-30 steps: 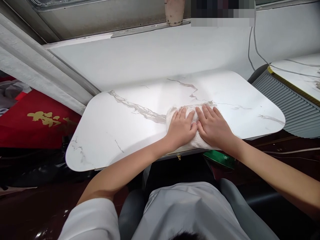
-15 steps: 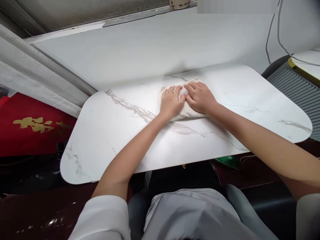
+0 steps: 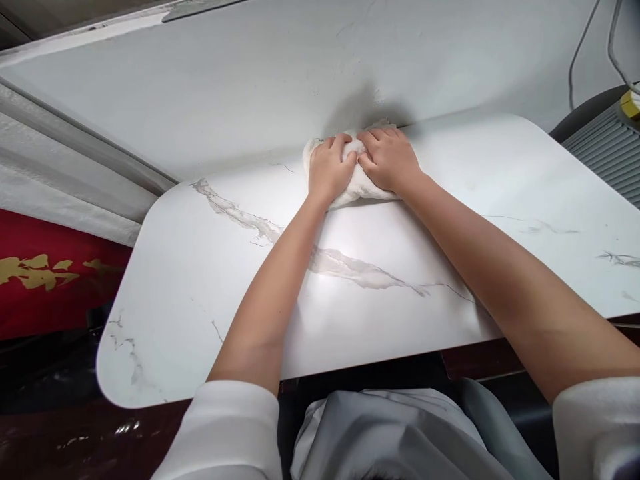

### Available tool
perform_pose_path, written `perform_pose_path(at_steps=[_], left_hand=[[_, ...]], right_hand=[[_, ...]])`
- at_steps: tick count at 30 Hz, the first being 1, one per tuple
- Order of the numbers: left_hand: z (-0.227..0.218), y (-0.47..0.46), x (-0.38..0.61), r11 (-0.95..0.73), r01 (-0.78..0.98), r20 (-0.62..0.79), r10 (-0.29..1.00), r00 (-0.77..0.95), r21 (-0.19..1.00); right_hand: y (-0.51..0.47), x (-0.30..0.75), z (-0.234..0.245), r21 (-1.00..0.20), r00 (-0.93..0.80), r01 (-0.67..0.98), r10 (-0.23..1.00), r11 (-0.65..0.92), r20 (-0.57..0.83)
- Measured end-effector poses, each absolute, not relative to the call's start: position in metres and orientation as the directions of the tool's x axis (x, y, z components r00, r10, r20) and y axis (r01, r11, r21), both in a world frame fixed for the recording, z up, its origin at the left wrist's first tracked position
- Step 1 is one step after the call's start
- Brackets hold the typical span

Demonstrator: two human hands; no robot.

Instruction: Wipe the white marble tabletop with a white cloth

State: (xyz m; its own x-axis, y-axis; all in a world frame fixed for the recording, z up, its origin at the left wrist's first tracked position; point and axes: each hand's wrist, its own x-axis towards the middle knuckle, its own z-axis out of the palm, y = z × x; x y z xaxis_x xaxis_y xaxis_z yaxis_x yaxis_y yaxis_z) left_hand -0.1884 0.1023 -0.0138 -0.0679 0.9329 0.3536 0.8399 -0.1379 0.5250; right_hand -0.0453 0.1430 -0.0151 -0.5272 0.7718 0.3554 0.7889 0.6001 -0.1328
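A white cloth (image 3: 356, 190) lies bunched at the far edge of a white marble-patterned table (image 3: 200, 280), against the pale wall. My left hand (image 3: 326, 167) presses down on the cloth's left part with its fingers curled over it. My right hand (image 3: 387, 159) presses on the right part, fingers bent over the cloth too. The two hands touch each other at the thumbs. Both arms reach straight across the tabletop. Most of the cloth is hidden under the hands.
A pale wall (image 3: 240, 80) rises right behind the table. A grey ribbed unit (image 3: 607, 157) stands at the right with cables (image 3: 580, 47) above it. Red fabric with gold print (image 3: 45, 273) lies at the left. My light shirt (image 3: 390, 433) fills the bottom.
Both hands have slid the cloth away from me, from the table's near edge to its far edge by the wall. The fingers went from flat to curled over the cloth.
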Motion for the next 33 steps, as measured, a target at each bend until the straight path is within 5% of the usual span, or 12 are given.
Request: perform_pose_path(at_steps=[18,25,33], left_hand=[[-0.017,0.115,-0.194,-0.102,0.841,0.35,0.93,-0.109,0.532],[-0.005,0.057,-0.176,-0.024,0.887,0.301,0.944,-0.131,0.462],[-0.003,-0.032,-0.157,-0.027,0.918,0.249,0.965,-0.079,0.396]], right_hand=[[0.153,-0.055,-0.012,-0.057,-0.552,0.805,0.781,0.59,0.293],[0.113,-0.041,-0.018,-0.139,-0.599,0.741,0.74,0.657,0.306],[0.018,-0.015,-0.013,-0.084,-0.619,0.742,0.728,0.665,0.294]])
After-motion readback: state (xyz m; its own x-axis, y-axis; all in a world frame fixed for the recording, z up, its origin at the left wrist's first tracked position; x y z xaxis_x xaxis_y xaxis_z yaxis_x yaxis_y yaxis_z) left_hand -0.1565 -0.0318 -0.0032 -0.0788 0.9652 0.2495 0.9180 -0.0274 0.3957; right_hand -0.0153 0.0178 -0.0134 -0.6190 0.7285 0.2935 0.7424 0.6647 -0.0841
